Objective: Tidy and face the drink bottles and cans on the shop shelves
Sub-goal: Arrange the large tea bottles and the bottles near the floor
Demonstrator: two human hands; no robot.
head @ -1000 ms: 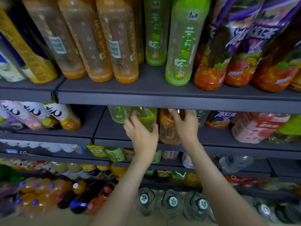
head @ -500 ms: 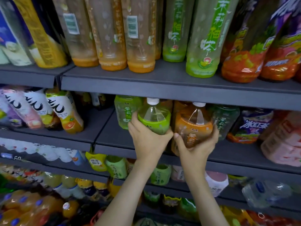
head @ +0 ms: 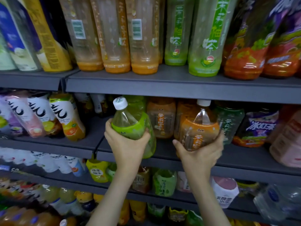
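At the front of the middle shelf (head: 244, 158), the left hand (head: 127, 148) wraps its fingers (head: 107, 131) round the tilted green-labelled bottle (head: 130, 126) and the right hand (head: 201, 156) cups the orange-labelled bottle (head: 198, 131); both look full, heavy and slick, so a grip low on the labelled belly seems best.

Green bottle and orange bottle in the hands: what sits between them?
In the head view, a second orange-labelled bottle stands between the green bottle and the orange bottle, further back on the shelf.
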